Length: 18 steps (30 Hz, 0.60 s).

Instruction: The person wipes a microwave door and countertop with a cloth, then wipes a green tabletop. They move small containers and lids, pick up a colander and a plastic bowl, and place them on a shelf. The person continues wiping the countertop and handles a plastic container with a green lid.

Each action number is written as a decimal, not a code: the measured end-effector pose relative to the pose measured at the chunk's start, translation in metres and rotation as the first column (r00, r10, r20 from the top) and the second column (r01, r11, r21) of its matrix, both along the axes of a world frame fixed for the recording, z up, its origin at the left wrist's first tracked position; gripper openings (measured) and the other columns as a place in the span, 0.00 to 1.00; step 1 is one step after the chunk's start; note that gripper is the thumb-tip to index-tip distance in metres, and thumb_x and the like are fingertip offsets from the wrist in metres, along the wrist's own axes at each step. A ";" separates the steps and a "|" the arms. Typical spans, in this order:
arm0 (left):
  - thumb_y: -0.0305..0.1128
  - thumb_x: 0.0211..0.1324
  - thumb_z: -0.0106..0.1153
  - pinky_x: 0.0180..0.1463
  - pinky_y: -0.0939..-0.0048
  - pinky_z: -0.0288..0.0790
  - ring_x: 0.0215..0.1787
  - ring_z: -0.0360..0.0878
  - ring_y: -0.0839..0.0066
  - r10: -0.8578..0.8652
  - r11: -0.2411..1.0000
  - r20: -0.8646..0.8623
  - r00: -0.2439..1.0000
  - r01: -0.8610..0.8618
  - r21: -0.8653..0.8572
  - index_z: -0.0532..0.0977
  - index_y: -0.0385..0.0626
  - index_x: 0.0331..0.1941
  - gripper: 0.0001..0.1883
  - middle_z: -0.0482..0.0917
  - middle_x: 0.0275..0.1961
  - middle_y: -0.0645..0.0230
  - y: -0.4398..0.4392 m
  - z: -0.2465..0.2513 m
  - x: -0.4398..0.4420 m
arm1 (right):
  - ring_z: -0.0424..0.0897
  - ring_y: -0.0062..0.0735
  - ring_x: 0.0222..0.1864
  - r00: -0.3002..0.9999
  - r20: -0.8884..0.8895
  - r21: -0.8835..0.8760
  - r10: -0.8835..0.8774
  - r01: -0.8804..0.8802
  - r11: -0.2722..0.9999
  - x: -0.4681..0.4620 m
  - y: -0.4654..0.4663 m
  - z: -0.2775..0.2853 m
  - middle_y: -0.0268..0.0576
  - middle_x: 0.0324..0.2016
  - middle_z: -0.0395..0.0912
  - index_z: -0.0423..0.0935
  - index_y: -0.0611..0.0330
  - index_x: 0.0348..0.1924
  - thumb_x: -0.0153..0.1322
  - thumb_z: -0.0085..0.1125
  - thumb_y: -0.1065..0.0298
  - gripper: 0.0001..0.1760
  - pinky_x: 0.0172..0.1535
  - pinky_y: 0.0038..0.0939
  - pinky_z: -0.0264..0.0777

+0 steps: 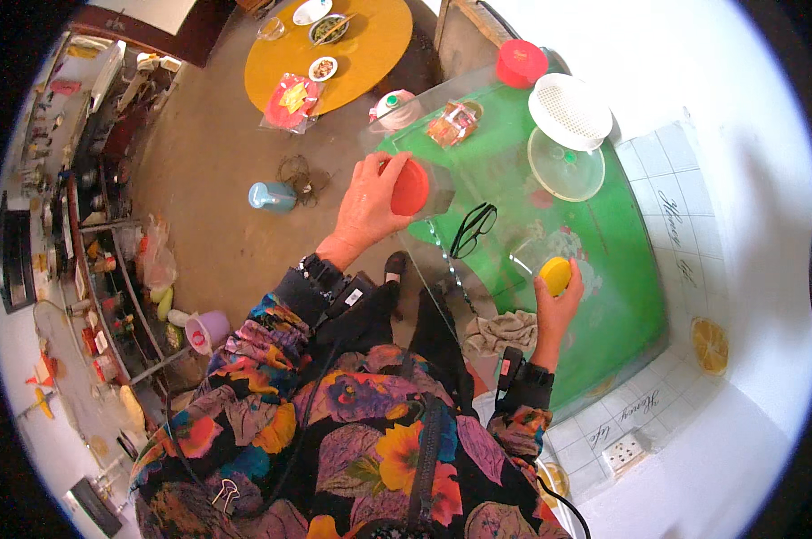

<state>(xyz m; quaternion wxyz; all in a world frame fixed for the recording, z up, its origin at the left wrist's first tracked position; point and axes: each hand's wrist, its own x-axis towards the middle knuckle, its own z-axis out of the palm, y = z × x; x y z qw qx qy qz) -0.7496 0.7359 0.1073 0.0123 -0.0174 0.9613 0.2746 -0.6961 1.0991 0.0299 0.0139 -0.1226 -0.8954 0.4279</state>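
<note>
My left hand [371,202] grips a clear jar by its red lid [409,187], over the near left edge of a glass-topped table with a green surface [621,269]. With my right hand [559,296] I hold another clear container by its yellow lid [555,275], above the right part of the green surface. Black-framed eyeglasses [474,230] lie between the two hands. A crumpled beige cloth [503,332] is at the near table edge, left of my right wrist. Beyond the jar lies a clear packet of food [453,123].
At the table's far side are a red round container [522,63], a white perforated basket [570,111] and a clear round lid [566,164]. A round yellow table [372,50] with dishes stands farther off. A blue object [272,197] is on the floor beside tangled wire.
</note>
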 end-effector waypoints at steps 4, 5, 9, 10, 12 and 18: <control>0.31 0.32 0.77 0.63 0.55 0.71 0.61 0.69 0.49 0.013 0.999 -0.037 0.999 -0.015 -0.051 0.67 0.49 0.66 0.48 0.69 0.60 0.54 -0.002 0.005 0.012 | 0.68 0.51 0.65 0.999 -0.024 0.012 0.038 -0.038 0.999 -0.007 -0.005 -0.001 0.54 0.63 0.68 0.65 0.60 0.69 0.62 0.73 0.68 0.44 0.68 0.44 0.61; 0.31 0.32 0.77 0.63 0.55 0.72 0.61 0.69 0.49 0.032 0.998 -0.026 0.999 -0.033 -0.051 0.67 0.49 0.66 0.48 0.69 0.60 0.54 -0.004 0.006 0.016 | 0.67 0.49 0.66 0.999 -0.022 0.013 0.035 -0.035 0.999 -0.008 -0.006 -0.003 0.53 0.64 0.68 0.65 0.61 0.69 0.62 0.74 0.68 0.44 0.69 0.43 0.61; 0.31 0.32 0.77 0.62 0.55 0.72 0.61 0.69 0.50 0.101 0.993 -0.006 0.995 -0.101 -0.066 0.67 0.49 0.66 0.49 0.69 0.61 0.55 -0.022 0.011 0.032 | 0.68 0.54 0.64 0.998 -0.038 0.006 0.054 -0.053 0.999 -0.016 -0.011 -0.014 0.54 0.63 0.67 0.64 0.60 0.70 0.61 0.73 0.67 0.45 0.67 0.46 0.63; 0.31 0.32 0.77 0.62 0.55 0.72 0.61 0.69 0.50 0.116 0.990 -0.009 0.993 -0.116 -0.079 0.67 0.49 0.66 0.49 0.69 0.61 0.55 -0.029 0.012 0.036 | 0.68 0.54 0.64 0.998 -0.033 0.004 0.056 -0.056 0.998 -0.018 -0.013 -0.016 0.54 0.62 0.68 0.64 0.60 0.70 0.60 0.73 0.68 0.45 0.66 0.46 0.63; 0.31 0.32 0.77 0.62 0.55 0.72 0.61 0.69 0.50 0.144 0.986 -0.008 0.990 -0.144 -0.085 0.67 0.49 0.67 0.49 0.69 0.61 0.55 -0.044 0.013 0.044 | 0.69 0.54 0.64 0.998 -0.028 0.002 0.057 -0.057 0.998 -0.023 -0.017 -0.018 0.54 0.62 0.68 0.65 0.60 0.69 0.59 0.74 0.68 0.46 0.66 0.47 0.64; 0.31 0.31 0.78 0.62 0.55 0.72 0.60 0.69 0.50 0.224 0.972 -0.009 0.974 -0.224 -0.076 0.67 0.49 0.67 0.50 0.69 0.60 0.55 -0.102 0.007 0.059 | 0.69 0.54 0.65 0.997 -0.046 0.080 0.062 -0.059 0.995 -0.035 -0.037 -0.015 0.54 0.62 0.69 0.66 0.60 0.69 0.59 0.74 0.70 0.45 0.66 0.46 0.64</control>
